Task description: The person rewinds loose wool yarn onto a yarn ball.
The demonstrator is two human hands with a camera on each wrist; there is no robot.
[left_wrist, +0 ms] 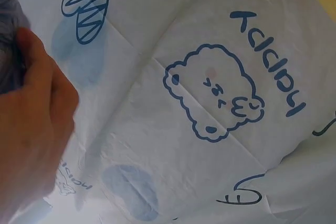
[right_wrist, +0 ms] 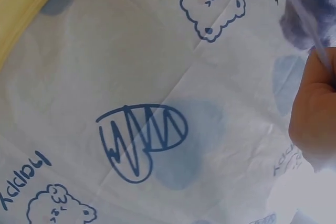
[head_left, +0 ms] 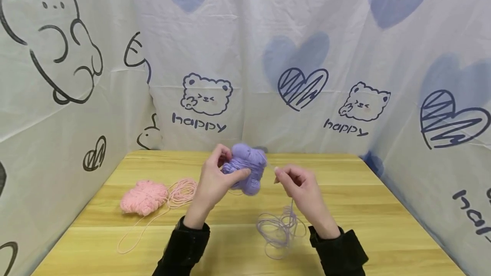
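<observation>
Above the table my left hand (head_left: 217, 180) grips a lumpy purple ball of yarn (head_left: 245, 167), thumb across its front and fingers behind. A strand runs from the ball's right side to my right hand (head_left: 303, 186), which pinches it between thumb and fingertips. Below that hand the purple yarn hangs down into loose loops (head_left: 277, 230) on the tabletop. The left wrist view shows only the edge of the ball (left_wrist: 9, 35) beside the left hand (left_wrist: 37, 108). In the right wrist view the taut strand (right_wrist: 302, 11) enters the right hand (right_wrist: 317, 106).
A pink ball of yarn (head_left: 143, 198) lies at the left of the wooden table (head_left: 364, 208), with pink coils (head_left: 182, 193) beside it and a loose loop trailing forward. White printed cloth (head_left: 249, 54) hangs behind the table and along both sides.
</observation>
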